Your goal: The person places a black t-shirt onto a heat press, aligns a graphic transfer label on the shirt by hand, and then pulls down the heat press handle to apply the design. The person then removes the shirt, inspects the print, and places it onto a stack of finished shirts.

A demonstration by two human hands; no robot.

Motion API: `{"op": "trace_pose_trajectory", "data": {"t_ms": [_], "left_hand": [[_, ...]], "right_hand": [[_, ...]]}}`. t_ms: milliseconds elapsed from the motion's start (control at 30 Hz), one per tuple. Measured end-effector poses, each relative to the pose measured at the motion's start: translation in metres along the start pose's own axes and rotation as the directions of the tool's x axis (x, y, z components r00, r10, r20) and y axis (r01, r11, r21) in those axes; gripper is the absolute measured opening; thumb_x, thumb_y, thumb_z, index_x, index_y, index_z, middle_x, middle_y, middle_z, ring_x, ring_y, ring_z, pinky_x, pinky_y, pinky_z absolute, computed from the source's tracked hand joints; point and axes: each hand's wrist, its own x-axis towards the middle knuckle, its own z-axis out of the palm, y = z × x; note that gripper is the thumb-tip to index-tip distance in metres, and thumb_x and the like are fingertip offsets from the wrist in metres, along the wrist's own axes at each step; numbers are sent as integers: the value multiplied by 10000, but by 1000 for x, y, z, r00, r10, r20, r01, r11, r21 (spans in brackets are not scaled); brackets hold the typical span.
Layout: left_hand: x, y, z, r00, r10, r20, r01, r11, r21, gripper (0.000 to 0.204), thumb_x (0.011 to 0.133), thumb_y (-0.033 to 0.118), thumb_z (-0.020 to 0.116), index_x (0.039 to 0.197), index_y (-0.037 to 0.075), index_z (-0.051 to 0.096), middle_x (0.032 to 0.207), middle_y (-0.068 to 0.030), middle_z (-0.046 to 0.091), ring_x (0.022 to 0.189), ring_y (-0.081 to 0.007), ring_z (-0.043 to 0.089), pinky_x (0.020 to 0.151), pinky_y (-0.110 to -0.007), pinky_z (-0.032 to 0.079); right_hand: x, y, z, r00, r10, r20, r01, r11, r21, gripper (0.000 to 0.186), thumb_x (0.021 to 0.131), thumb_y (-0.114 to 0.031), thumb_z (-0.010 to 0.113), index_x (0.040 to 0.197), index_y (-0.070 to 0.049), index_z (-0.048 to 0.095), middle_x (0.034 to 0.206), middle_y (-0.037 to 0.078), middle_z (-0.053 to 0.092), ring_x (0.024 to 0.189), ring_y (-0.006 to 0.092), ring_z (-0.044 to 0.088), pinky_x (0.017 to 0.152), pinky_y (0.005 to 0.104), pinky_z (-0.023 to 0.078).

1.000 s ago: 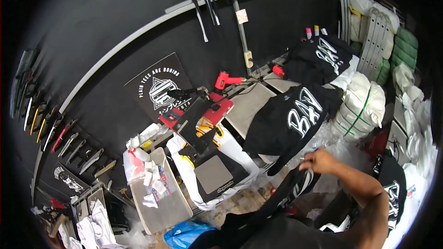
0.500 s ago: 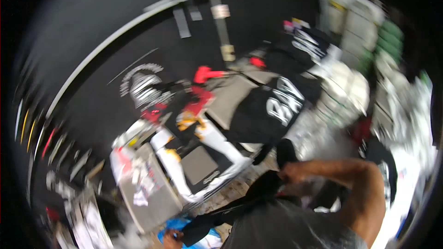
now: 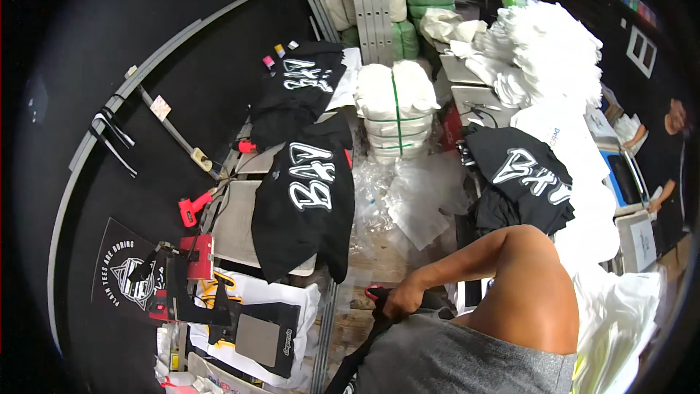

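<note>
Downward | black cloth [image 3: 364, 350] runs from right grip [image 3: 403, 299] | toward lower edge

Single view: left fisheye of head-worn pair, pitched down and forward. Right hand [image 3: 403, 298] near, low centre; bale [image 3: 415, 106] farther off, upper centre; wall [image 3: 131, 190] flanks left; co-worker [image 3: 665, 164] at right rim.

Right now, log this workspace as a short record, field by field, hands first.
Left hand: not in view
Right hand: closed on black cloth
Left side: press, red heat gun, printed black shirts
Middle: white bale with green straps, clear plastic in front
Right side: another black shirt, white cloth pile
Far right: another person
</note>
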Motion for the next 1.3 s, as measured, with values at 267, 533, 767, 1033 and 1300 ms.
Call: {"op": "trace_pose_trajectory", "data": {"t_ms": [267,533,767,1033,1300], "left_hand": [[-15,-37,-13,989,-142,50,145,988,-49,167,875,137,687,944,-14,672,914,-188,700,849,-336,673,804,-419,518],[-9,18,37,945,24,327,21,991,-135,256,803,-97,648,1036,5,672,1001,-175,701,909,-313,696,811,-365,551],[-46,22,42,903,-355,243,418,856,-303,82,924,3,629,1003,-18,635,894,-125,699,728,-182,716,625,-291,555],[-11,13,40,973,-120,197,144,983,-114,127,897,-22,619,1013,-8,671,935,-166,687,789,-246,711,679,-324,558],[17,-10,21,932,-234,278,318,894,-314,192,906,-87,503,1059,-24,601,991,-84,624,937,-150,591,867,-263,453]], "right_hand": [[11,-50,-83,762,480,-435,-570,816,-99,303,736,-128,649,1028,-76,715,1011,196,702,950,361,668,831,452,536],[53,-72,-189,540,296,-788,-688,694,-211,219,804,12,615,1016,-19,661,903,200,671,785,347,677,712,420,535],[59,-48,-189,499,419,-759,-640,769,4,164,868,-6,630,1026,10,672,769,159,666,611,214,612,584,307,471],[61,-29,-185,560,373,-740,-623,778,-79,160,903,-55,668,1046,6,706,952,152,718,804,218,698,707,302,533],[74,-44,-225,514,455,-727,-537,832,141,138,906,-19,689,1041,3,671,942,16,646,850,99,567,797,226,449]]}}
